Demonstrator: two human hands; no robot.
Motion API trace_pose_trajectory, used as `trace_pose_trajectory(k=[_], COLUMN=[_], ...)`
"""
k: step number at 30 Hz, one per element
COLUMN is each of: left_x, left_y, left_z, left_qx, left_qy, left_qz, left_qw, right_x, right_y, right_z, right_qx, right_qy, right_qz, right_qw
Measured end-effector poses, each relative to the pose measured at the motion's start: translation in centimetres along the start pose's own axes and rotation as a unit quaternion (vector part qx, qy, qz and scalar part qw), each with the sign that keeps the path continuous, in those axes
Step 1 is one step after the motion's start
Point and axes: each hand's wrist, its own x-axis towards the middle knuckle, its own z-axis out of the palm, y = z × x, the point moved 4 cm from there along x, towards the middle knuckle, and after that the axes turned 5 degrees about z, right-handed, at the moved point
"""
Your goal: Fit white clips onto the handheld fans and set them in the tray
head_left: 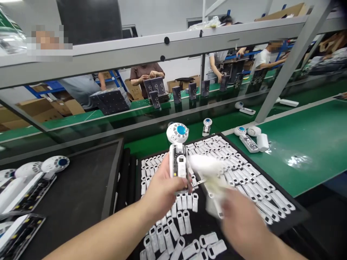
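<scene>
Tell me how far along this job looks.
Looks done: white units with blue-centred round heads on the dark mat. In hand: the left hand grips another white unit; the blurred right hand holds a white piece. Left: small white parts in a black tray.

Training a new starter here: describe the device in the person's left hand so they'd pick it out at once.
On the green workbench, find the black tray of small white parts. Above it, the left hand holds a white device upright. Its round, blue-centred head sets it apart from the headless parts in the tray.
</scene>
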Motion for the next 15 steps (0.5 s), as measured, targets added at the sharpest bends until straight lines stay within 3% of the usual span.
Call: trace_pose_trajectory(k=[3,9,12,15], left_x=[-0.5,-0.4,-0.3,-0.2], left_y=[-0.2,0.2,0.1,-0.4], left_z=[0.0,-0.2,-0.8,-1.2], left_qx=[0.019,-0.014,-0.058,-0.08], left_qy=[0.033,0.004,0.058,0.095], left_qz=[-0.014,0.003,0.004,-0.017], left_qw=[0.999,1.0,0.997,0.992], right_x=[0.6,-0.6,-0.7,1.0], right_y=[-1.9,-1.8,-1.4,0.4], right_z=[1.9,0.4,2.5,4.1], right_qx=[0.008,0.079,-0.002,-0.09], right_qy=[-0.037,0.024,-0.039,-0.077], right_qz=[-0.043,-0.073,-0.053,-0.02], right_qw=[0.998,0.994,0.998,0.993])
